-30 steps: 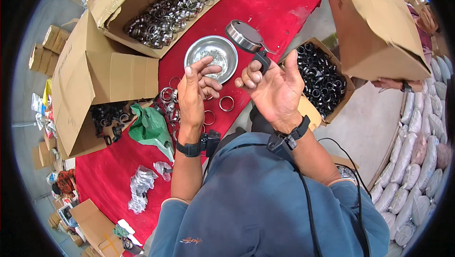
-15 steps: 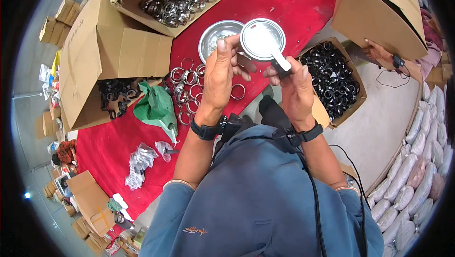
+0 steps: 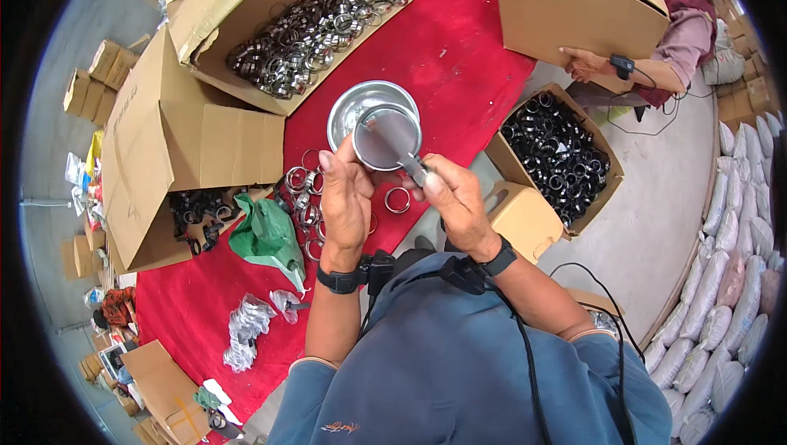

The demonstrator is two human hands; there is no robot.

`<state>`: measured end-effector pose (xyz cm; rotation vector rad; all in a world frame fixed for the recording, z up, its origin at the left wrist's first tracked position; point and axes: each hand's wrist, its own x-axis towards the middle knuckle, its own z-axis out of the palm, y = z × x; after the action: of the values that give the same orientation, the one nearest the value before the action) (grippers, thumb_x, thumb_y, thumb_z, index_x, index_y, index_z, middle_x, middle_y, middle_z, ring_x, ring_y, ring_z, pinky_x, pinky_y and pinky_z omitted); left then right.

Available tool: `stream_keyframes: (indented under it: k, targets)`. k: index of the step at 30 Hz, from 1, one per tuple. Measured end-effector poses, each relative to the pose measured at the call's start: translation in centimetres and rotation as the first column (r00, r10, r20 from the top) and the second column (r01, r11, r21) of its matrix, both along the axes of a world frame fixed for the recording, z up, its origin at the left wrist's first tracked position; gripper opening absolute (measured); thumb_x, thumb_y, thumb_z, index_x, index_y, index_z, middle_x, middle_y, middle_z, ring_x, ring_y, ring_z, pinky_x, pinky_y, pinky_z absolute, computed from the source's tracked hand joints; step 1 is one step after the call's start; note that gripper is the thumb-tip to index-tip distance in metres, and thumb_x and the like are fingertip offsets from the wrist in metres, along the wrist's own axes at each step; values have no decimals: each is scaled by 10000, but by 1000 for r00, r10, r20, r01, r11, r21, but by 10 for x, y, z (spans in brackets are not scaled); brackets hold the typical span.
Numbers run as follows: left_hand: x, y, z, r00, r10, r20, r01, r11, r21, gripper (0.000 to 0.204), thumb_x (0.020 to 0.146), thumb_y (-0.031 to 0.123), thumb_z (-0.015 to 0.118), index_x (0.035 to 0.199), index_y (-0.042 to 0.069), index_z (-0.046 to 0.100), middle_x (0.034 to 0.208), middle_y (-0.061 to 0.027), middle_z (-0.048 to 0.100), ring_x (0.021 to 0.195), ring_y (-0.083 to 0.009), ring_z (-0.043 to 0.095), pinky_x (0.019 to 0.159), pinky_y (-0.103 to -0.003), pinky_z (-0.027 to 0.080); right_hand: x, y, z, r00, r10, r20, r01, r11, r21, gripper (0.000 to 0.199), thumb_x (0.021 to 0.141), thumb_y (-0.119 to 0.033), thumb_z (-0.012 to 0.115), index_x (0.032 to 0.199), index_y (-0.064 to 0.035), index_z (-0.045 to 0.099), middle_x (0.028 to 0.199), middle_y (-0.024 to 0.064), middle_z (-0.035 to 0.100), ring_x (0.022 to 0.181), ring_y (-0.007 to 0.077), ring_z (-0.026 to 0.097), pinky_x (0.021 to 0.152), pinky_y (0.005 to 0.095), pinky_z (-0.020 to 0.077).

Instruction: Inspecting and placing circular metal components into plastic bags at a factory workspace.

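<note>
A round magnifying glass (image 3: 388,140) with a silvery metal rim and a short dark handle is held up in front of me. My left hand (image 3: 348,205) supports the rim's lower left edge with its fingertips, thumb raised. My right hand (image 3: 461,201) pinches the handle between thumb and fingers. Just behind the glass, and partly covered by it, a shiny metal bowl (image 3: 344,113) stands on the red cloth (image 3: 447,59). Loose silvery metal rings (image 3: 307,214) lie beside my left hand, and a single ring (image 3: 398,200) lies between my hands.
An open carton (image 3: 246,100) at the back holds many metal rings. Another carton (image 3: 135,166) stands left, with a green bag (image 3: 264,236) nearby. Black rings fill a box (image 3: 611,187) at right. A co-worker's hand (image 3: 586,63) touches a large carton (image 3: 566,14). White sacks (image 3: 721,281) line the right.
Both hands have moved down and left with the magnifying glass, relative to the bowl. Its face has turned from bright white to dark grey. The view has shifted, showing more of the co-worker.
</note>
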<state>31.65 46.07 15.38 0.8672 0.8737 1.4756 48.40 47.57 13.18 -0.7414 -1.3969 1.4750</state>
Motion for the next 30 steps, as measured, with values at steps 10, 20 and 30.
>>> stream_keyframes:
  k: [10,20,30]
  targets:
    - [-1,-6,1,995,-87,-55,88,996,10,926,1019,756,230,1439,-32,477,1281,-170,650,1094,-231,671,900,-368,556,-1,-8,-7,993,-36,-114,26,996,-88,571,1058,-529,507,1011,21,652,774,32,587,734,116,521,717,291,454]
    - [-12,-12,-9,997,-27,-74,27,1000,1,893,1043,720,203,1412,-25,530,1202,-162,664,1000,-199,662,862,-324,537,3,3,12,554,-143,-820,-570,653,-498,712,998,-741,395,694,-110,522,601,-31,360,588,136,349,664,330,357]
    - [-16,-24,-24,997,69,-24,-70,996,-59,783,1072,623,335,1458,-42,483,1233,-181,645,1040,-219,656,854,-335,559,-3,-2,3,613,-205,-763,-591,523,-614,461,1004,-561,544,884,-118,586,601,-30,393,583,153,417,640,348,414]
